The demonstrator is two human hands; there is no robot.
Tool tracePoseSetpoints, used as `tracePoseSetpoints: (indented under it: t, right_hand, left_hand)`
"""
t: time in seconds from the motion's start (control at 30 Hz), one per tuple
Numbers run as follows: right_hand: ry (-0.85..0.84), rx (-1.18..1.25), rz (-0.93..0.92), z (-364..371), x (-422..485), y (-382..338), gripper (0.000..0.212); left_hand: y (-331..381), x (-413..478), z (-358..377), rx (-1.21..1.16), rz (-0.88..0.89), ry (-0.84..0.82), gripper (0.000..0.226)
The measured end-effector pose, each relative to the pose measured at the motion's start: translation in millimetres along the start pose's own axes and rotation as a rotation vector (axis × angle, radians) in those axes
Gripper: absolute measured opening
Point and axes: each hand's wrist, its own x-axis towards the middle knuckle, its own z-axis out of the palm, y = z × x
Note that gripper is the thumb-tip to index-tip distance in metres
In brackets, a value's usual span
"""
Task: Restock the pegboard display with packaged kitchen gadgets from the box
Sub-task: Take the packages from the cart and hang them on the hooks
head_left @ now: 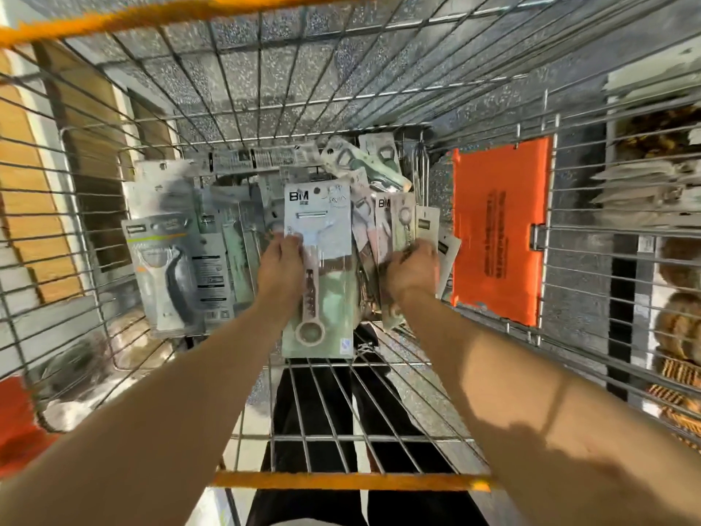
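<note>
Left hand [280,265] pinches a peeler pack [326,222]; right hand [411,271] grips a bundle of packs [398,222], inside a wire cart [265,89]. Along its left side crowd loose packs [170,260]; an orange flap [500,229] hangs on its right wall.

Both bare arms reach forward and down; the left hand [281,264] curls its fingers tight; the right hand [411,268] curls too.

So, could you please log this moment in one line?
left hand: holds peeler pack | right hand: grips smaller packs | wire cart: loose packs inside
</note>
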Motion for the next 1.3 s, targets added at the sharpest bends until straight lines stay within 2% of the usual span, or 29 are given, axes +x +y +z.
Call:
tracePoseSetpoints:
  t: [0.2, 0.3, 0.37, 0.4, 0.47, 0.57, 0.63, 0.7, 0.77, 0.83, 0.9, 1.03, 1.1, 1.2, 1.23, 1.3]
  right_hand:
    - [-0.039, 0.105, 0.100, -1.0, 1.5, 0.7, 0.054]
    - [-0.105, 0.162, 0.111, 3.4, -3.6, -0.1, 0.078]
    - [-0.092, 0.077, 0.094, 10.8, -9.1, -2.7, 0.098]
    - [-0.058, 0.012, 0.080, 14.8, -10.0, -2.9, 0.101]
    - [-0.034, -0.036, 0.056, 18.1, -15.5, -6.8, 0.085]
    - [-0.101, 0.085, 0.034, 10.9, -24.4, -15.5, 0.055]
    - [-0.073, 0.103, -0.028, 1.2, -37.0, -24.7, 0.045]
    - [-0.074, 0.173, -0.034, -10.0, -50.7, -36.0, 0.051]
    - [-0.104, 0.224, -0.050, -23.6, -69.0, -50.4, 0.067]
    - [-0.153, 0.271, -0.107, -36.9, -89.4, -62.6, 0.077]
    - [-0.193, 0.324, -0.133, -49.9, -105.9, -73.9, 0.078]
    - [-0.255, 0.451, -0.187, -78.0, -150.2, -88.2, 0.077]
    - [-0.289, 0.485, -0.203, -82.6, -166.8, -93.1, 0.073]
    - [-0.344, 0.506, -0.286, -95.6, -203.7, -95.3, 0.061]
    - [-0.344, 0.492, -0.296, -97.4, -209.8, -99.4, 0.059]
    - [-0.354, 0.454, -0.396, -108.8, -238.5, -99.3, 0.054]
  left_hand:
    - [3.1, -1.2, 0.9, 0.072, -0.004, 0.070, 0.034]
    - [7.6, -5.2, -1.3, 0.041, -0.025, 0.089, 0.041]
    - [6.9, -6.5, -4.7, 0.000, -0.039, 0.078, 0.049]
    - [7.1, -6.8, -5.9, -0.007, -0.046, 0.073, 0.055]
    - [8.9, -9.8, -11.4, -0.004, -0.037, 0.066, 0.066]
    - [11.3, -13.9, -20.6, -0.020, -0.013, -0.008, 0.086]
    - [15.7, -19.4, -30.9, -0.043, -0.012, -0.033, 0.094]
    - [23.4, -23.6, -41.0, -0.110, -0.036, -0.010, 0.098]
    - [36.0, -36.9, -53.4, -0.208, -0.081, 0.016, 0.103]
    - [45.5, -55.3, -67.4, -0.283, -0.091, 0.030, 0.096]
    - [49.6, -63.5, -78.1, -0.354, -0.069, 0.001, 0.087]
    - [66.8, -120.6, -100.9, -0.486, 0.075, -0.060, 0.028]
    - [72.1, -149.2, -113.6, -0.582, 0.081, -0.107, 0.036]
    - [63.1, -187.6, -133.9, -0.694, 0.061, -0.119, 0.084]
    - [68.7, -198.0, -138.2, -0.711, 0.079, -0.084, 0.086]
    - [71.5, -236.2, -149.5, -0.758, 0.159, 0.015, 0.072]
